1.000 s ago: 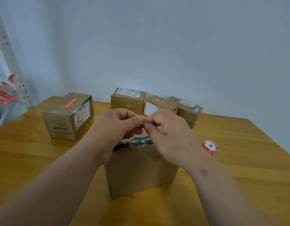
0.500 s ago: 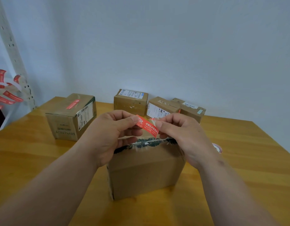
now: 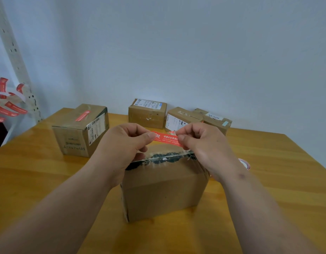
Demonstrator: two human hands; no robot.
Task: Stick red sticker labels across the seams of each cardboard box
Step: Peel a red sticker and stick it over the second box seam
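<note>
Stretching between two hands, a red sticker label [image 3: 166,139] with white print hangs just above the near cardboard box [image 3: 164,187]. The left hand [image 3: 121,143] pinches the label's left end between thumb and forefinger, the other fingers curled; the right hand [image 3: 200,143] pinches the right end the same way. The near box stands closed in the middle of the wooden table [image 3: 30,180], its top edge showing clear tape over a dark printed band; its contents cannot be seen. To the far left sits a larger box [image 3: 79,132] with a red sticker [image 3: 82,115] already across its top seam. Three smaller boxes line the far edge by the wall: one with a white shipping label [image 3: 147,113], and two close together on the right [image 3: 182,119] [image 3: 214,120]. All are closed. A sticker roll [image 3: 244,163] peeks out beside the right wrist. Loose red stickers [image 3: 6,105] hang at the far left by a perforated white post [image 3: 13,57].
</note>
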